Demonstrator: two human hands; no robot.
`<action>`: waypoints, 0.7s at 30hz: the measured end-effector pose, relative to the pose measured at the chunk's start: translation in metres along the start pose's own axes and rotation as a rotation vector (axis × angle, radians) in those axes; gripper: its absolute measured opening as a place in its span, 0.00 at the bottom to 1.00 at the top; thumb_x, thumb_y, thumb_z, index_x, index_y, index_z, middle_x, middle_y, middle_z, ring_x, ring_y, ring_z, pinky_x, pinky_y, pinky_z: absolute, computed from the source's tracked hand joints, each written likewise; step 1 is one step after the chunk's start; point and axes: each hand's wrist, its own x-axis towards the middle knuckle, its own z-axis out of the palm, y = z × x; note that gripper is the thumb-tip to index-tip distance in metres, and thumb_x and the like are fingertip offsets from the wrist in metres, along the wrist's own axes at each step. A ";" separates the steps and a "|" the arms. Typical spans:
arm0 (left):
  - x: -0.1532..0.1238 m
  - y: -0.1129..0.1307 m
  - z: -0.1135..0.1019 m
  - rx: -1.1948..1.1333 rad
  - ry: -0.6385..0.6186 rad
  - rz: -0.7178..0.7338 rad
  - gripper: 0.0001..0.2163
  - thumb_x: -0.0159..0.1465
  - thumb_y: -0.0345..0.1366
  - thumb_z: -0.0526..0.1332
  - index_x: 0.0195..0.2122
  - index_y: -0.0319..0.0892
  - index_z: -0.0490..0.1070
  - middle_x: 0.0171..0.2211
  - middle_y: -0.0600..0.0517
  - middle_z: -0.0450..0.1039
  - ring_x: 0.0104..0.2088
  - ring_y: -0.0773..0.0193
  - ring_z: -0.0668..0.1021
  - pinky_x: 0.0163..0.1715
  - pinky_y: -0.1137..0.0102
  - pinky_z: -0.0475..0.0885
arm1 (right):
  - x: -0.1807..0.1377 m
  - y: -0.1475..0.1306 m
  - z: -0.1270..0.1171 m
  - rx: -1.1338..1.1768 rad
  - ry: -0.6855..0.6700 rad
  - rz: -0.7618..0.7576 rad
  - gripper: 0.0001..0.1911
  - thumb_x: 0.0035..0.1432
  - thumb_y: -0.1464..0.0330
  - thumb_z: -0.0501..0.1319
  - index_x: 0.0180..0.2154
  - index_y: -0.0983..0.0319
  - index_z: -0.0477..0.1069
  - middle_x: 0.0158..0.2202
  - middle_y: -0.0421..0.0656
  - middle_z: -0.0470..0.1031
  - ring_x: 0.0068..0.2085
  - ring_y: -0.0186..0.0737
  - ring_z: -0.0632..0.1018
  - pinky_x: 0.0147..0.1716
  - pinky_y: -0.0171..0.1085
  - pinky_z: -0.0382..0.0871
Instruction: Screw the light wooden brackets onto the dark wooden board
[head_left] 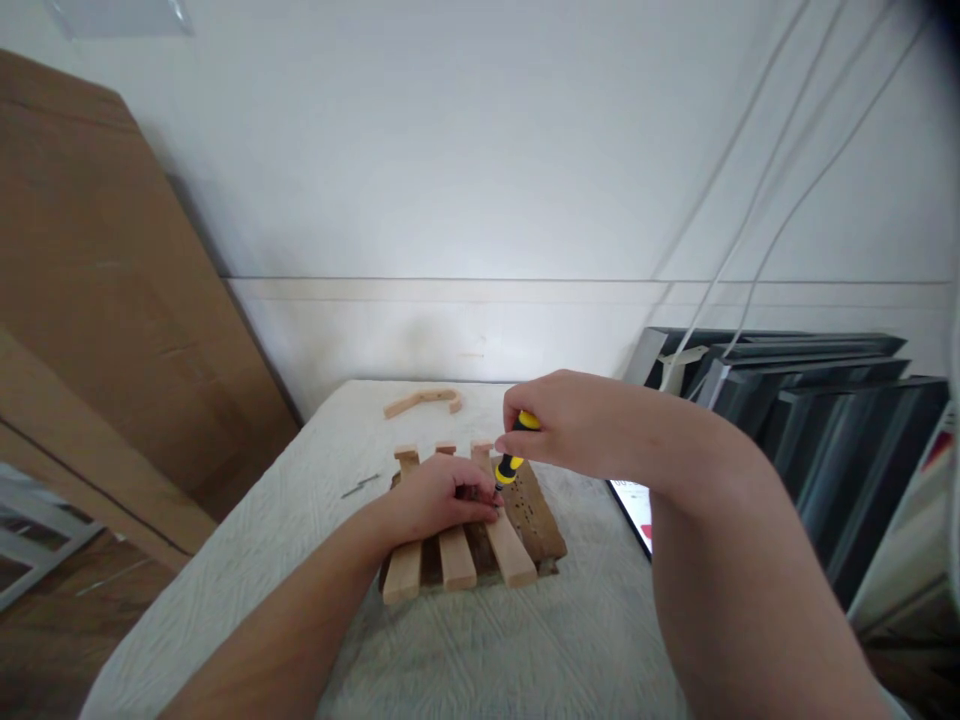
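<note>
— What are you working on there, and what does it look like?

— You have a small wooden rack (469, 525) in front of you: three pale slats lying side by side across darker cross pieces, with a darker brown board along its right side that shows rows of small holes. It sits flat on the white cloth-covered table (480, 640), about the middle of the cloth.

— And your hands?

— Your left hand (442, 497) lies on top of the rack, fingers curled down and pressing on the slats. Your right hand (574, 420) is closed around a yellow-and-black screwdriver (514, 455), held above the rack's right side with the tip angled down to the slats, just beside your left fingertips.

— Anything holding other things?

— No box or tray shows. Loose on the cloth beyond the rack lies a curved wooden piece (424, 400), and left of the rack a thin metal bit (361, 486), too small to make out.

— How much room around the rack?

— Bare cloth lies before it and to its left. The table's left edge drops off to the floor, where brown cardboard sheets (97, 330) lean on the wall. Right of the rack, past the table edge, stand dark frames (825, 400), and white cables (757, 230) hang above them.
</note>
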 end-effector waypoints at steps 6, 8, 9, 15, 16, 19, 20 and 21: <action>0.000 -0.001 -0.001 -0.018 -0.008 -0.021 0.05 0.59 0.34 0.63 0.35 0.40 0.76 0.31 0.54 0.76 0.30 0.69 0.73 0.31 0.76 0.65 | 0.003 -0.002 0.004 -0.041 -0.021 -0.028 0.17 0.59 0.59 0.53 0.34 0.62 0.75 0.28 0.46 0.76 0.27 0.36 0.72 0.23 0.34 0.55; 0.000 -0.003 -0.001 -0.018 -0.009 -0.025 0.05 0.59 0.35 0.63 0.34 0.40 0.76 0.31 0.54 0.76 0.30 0.69 0.74 0.30 0.75 0.65 | 0.002 -0.002 0.004 -0.044 -0.024 -0.030 0.16 0.58 0.59 0.53 0.34 0.62 0.75 0.29 0.46 0.76 0.27 0.37 0.73 0.23 0.34 0.55; 0.000 -0.003 -0.001 -0.016 -0.009 -0.027 0.05 0.59 0.35 0.63 0.34 0.40 0.76 0.31 0.54 0.76 0.30 0.69 0.74 0.30 0.75 0.65 | 0.002 -0.002 0.004 -0.045 -0.026 -0.029 0.16 0.58 0.60 0.53 0.34 0.62 0.75 0.29 0.46 0.76 0.27 0.37 0.73 0.23 0.34 0.55; 0.000 -0.004 -0.001 -0.016 -0.010 -0.033 0.04 0.58 0.34 0.64 0.32 0.40 0.75 0.30 0.54 0.76 0.30 0.69 0.73 0.30 0.76 0.65 | 0.004 -0.003 0.007 -0.064 -0.032 -0.037 0.16 0.59 0.60 0.53 0.35 0.62 0.76 0.29 0.47 0.77 0.28 0.37 0.73 0.24 0.34 0.55; 0.000 -0.004 -0.001 -0.021 -0.010 -0.031 0.04 0.58 0.34 0.64 0.32 0.40 0.75 0.31 0.54 0.76 0.31 0.69 0.74 0.31 0.75 0.65 | 0.005 -0.003 0.007 -0.069 -0.036 -0.034 0.17 0.59 0.60 0.53 0.35 0.62 0.76 0.29 0.47 0.77 0.28 0.38 0.73 0.24 0.34 0.55; 0.000 -0.005 0.000 -0.013 -0.005 -0.020 0.04 0.58 0.34 0.64 0.33 0.40 0.76 0.32 0.54 0.76 0.31 0.68 0.74 0.31 0.75 0.66 | 0.008 -0.003 0.009 -0.085 -0.053 0.013 0.17 0.58 0.59 0.54 0.34 0.62 0.77 0.28 0.47 0.77 0.28 0.38 0.73 0.24 0.35 0.55; 0.000 -0.006 -0.001 -0.002 -0.004 -0.017 0.04 0.58 0.34 0.64 0.33 0.40 0.76 0.32 0.54 0.76 0.31 0.68 0.74 0.31 0.75 0.66 | 0.009 -0.003 0.009 -0.091 -0.058 0.032 0.17 0.58 0.59 0.54 0.34 0.62 0.77 0.28 0.47 0.77 0.27 0.38 0.73 0.24 0.35 0.55; 0.000 -0.006 -0.001 0.006 -0.005 -0.018 0.04 0.58 0.34 0.64 0.34 0.40 0.76 0.32 0.54 0.76 0.31 0.68 0.74 0.31 0.75 0.66 | 0.009 -0.003 0.009 -0.100 -0.064 0.049 0.17 0.57 0.59 0.54 0.33 0.62 0.77 0.28 0.47 0.77 0.27 0.39 0.73 0.23 0.35 0.55</action>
